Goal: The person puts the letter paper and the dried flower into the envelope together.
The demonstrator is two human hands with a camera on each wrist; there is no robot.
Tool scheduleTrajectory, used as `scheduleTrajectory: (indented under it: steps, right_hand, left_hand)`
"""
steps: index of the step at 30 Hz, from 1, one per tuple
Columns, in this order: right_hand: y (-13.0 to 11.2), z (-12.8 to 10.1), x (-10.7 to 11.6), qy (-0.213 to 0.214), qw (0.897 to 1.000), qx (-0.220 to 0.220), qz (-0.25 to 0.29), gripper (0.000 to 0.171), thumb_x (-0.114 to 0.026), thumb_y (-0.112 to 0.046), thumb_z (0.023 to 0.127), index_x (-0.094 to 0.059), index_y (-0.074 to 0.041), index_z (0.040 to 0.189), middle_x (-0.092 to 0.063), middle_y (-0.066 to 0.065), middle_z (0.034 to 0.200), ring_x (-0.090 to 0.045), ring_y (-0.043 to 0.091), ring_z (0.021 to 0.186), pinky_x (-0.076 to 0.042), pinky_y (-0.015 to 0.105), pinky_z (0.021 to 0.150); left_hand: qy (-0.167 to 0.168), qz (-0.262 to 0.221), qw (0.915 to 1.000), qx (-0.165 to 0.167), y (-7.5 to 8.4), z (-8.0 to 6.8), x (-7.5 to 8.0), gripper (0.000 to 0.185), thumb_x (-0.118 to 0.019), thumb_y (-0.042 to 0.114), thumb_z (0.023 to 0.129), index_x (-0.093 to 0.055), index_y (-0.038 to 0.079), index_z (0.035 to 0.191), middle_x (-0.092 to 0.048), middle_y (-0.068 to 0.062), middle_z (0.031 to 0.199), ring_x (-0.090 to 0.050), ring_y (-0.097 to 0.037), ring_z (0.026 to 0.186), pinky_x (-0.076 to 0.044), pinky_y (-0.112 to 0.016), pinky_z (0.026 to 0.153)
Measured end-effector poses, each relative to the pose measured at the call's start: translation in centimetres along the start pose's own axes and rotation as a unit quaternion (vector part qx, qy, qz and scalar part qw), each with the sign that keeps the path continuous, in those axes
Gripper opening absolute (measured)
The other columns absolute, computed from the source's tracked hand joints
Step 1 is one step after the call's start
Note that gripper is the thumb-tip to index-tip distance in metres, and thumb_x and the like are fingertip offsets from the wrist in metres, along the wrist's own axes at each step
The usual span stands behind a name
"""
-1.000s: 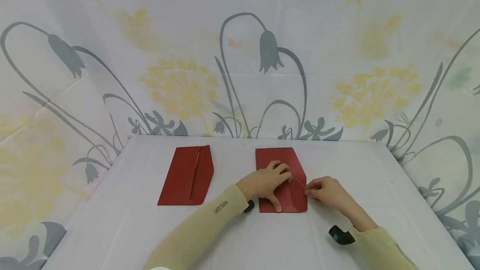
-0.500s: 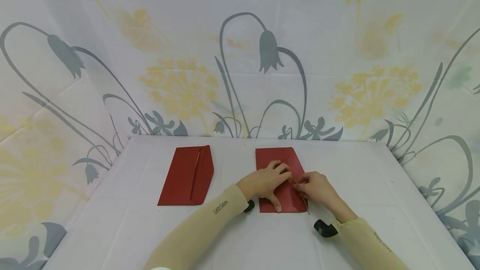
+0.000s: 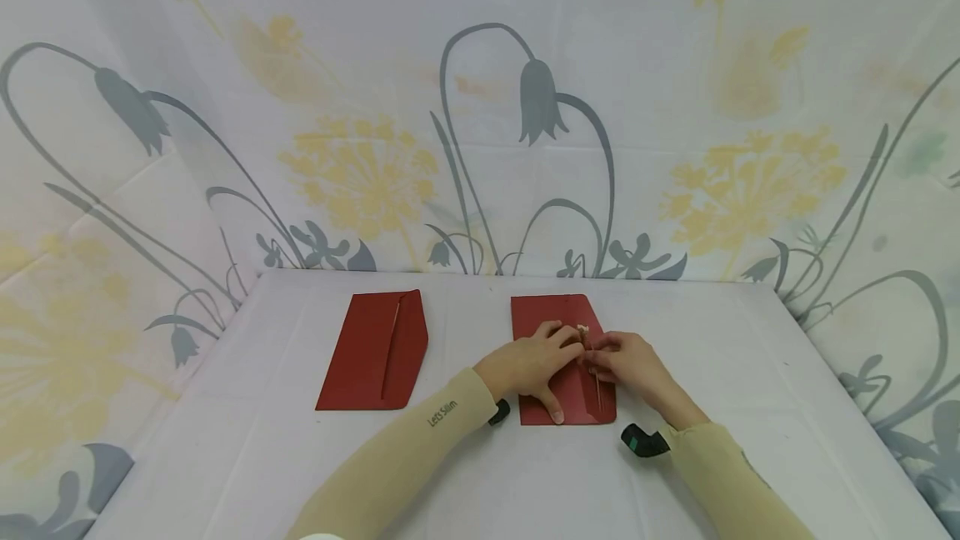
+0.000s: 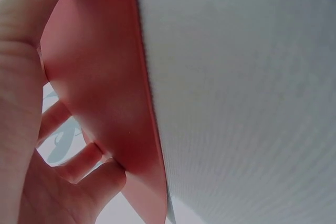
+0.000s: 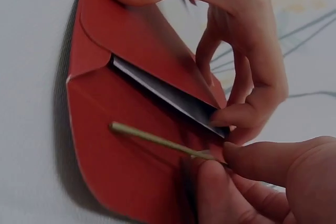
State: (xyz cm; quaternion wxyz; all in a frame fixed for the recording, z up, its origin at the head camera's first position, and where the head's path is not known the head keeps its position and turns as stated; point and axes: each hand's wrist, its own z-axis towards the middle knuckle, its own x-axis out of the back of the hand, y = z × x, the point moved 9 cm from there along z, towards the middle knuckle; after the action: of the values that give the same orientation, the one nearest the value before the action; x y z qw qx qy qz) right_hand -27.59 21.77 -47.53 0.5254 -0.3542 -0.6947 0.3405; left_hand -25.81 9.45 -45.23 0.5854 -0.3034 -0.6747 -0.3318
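The thin stem [image 5: 157, 140] lay across the front of the red envelope [image 3: 558, 394], pinched at its near end between the thumb and fingertips of our right hand [image 3: 626, 365]. A second ago that hand was off the envelope's right edge with the stem angled outward; half a second ago it had slid inward, and now it sat over the envelope, just beside our left hand [image 3: 528, 365], with the stem running along the envelope's length. We judged from this that the stem was being brought to the opening under the flap.

The envelope lay flat on the white counter [image 3: 225, 457], right of centre. In the right wrist view its rounded flap was lifted, a pale sheet [image 5: 163, 93] showing in the dark gap beneath. Our left hand had not moved: its curled fingers [image 5: 247, 116] held the flap's edge up while the thumb pressed on the envelope's body. The stem itself was straw-coloured, straight and very slender; a small pale tuft seemed to sit at its far end in the head view.

A second red envelope [image 3: 375, 352] lay well apart to the left, untouched.
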Motion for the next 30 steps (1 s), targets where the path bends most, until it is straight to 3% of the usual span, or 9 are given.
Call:
scheduleTrajectory:
  steps: [6, 12, 21, 30]
  right_hand:
    - [-0.1, 0.8, -0.6, 0.008, 0.997, 0.013, 0.07, 0.031, -0.06, -0.01, 0.098, -0.059, 0.01, 0.122, -0.069, 0.015, 0.103, -0.069, 0.014, 0.083, -0.059, 0.028, 0.073]
    - [-0.2, 0.8, -0.7, 0.018, 0.994, 0.01, 0.105, 0.035, -0.058, -0.01, 0.1, -0.055, 0.01, 0.128, -0.068, 0.018, 0.108, -0.069, 0.014, 0.085, -0.059, 0.028, 0.075]
    - [0.4, 1.0, 0.5, 0.052, 0.982, 0.001, 0.182, 0.037, -0.059, -0.013, 0.1, -0.053, 0.01, 0.128, -0.069, 0.009, 0.099, -0.067, 0.006, 0.083, -0.057, 0.023, 0.076]
    - [0.4, 0.6, -0.5, 0.043, 0.986, 0.005, 0.159, 0.037, -0.061, -0.014, 0.1, -0.057, 0.012, 0.125, -0.071, 0.011, 0.1, -0.068, 0.008, 0.082, -0.058, 0.025, 0.075]
  left_hand:
    - [0.005, 0.0, 1.0, -0.004, 0.1, -0.1, 0.1, 0.098, -0.08, 0.067, 0.066, -0.043, 0.022, 0.145, -0.035, 0.002, 0.145, -0.024, -0.025, 0.141, -0.049, -0.023, 0.094]
    - [0.013, 0.001, 0.9999, -0.009, 0.1, -0.1, 0.2, 0.096, -0.079, 0.068, 0.066, -0.045, 0.021, 0.142, -0.035, 0.001, 0.143, -0.025, -0.025, 0.14, -0.05, -0.022, 0.093]
    - [0.019, 0.001, 0.9998, -0.01, -0.1, 0.0, -0.1, 0.086, -0.079, 0.069, 0.065, -0.047, 0.02, 0.128, -0.038, 0.001, 0.136, -0.027, -0.025, 0.137, -0.051, -0.021, 0.09]
    - [0.014, 0.002, 0.9999, -0.008, -0.1, 0.0, -0.1, 0.089, -0.08, 0.067, 0.065, -0.047, 0.021, 0.134, -0.035, 0.002, 0.143, -0.026, -0.025, 0.139, -0.047, -0.021, 0.096]
